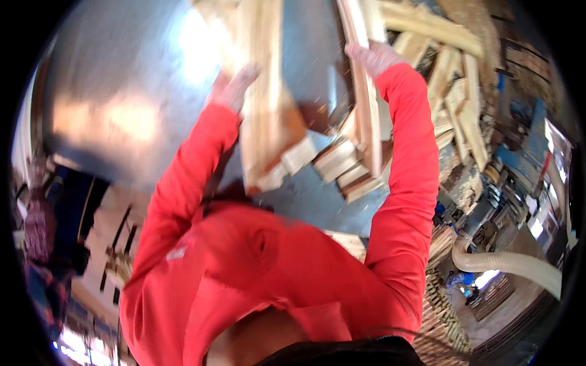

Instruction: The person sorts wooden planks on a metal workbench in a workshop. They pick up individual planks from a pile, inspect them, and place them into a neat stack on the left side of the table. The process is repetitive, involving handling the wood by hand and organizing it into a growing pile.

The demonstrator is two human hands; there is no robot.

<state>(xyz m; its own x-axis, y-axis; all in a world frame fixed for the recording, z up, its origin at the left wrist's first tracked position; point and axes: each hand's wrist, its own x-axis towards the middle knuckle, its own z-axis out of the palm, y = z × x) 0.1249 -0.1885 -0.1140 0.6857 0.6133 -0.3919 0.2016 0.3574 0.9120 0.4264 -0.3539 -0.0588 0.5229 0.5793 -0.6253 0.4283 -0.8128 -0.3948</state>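
Observation:
My left hand (235, 86), in a pale glove, lies along the left side of long wooden boards (261, 116), its fingertips curled onto their edge. These boards point away from me over a shiny metal tabletop (140, 73). Farther right, my right hand (376, 58), gloved too, grips a narrower wooden strip (364, 104) from its right side, with fingers over its top. Between the two lie short wood pieces (337, 161), their cut ends toward me. Motion blurs both hands somewhat, and the boards' far ends run out of view.
Loose wood offcuts (455, 91) are heaped to the right of the table. Beyond them stand blue machinery (519, 155) and a ribbed pale hose (506, 262). Stacked wood strips (448, 305) sit at the lower right. At the far left edge there is a person's plaid sleeve (47, 293).

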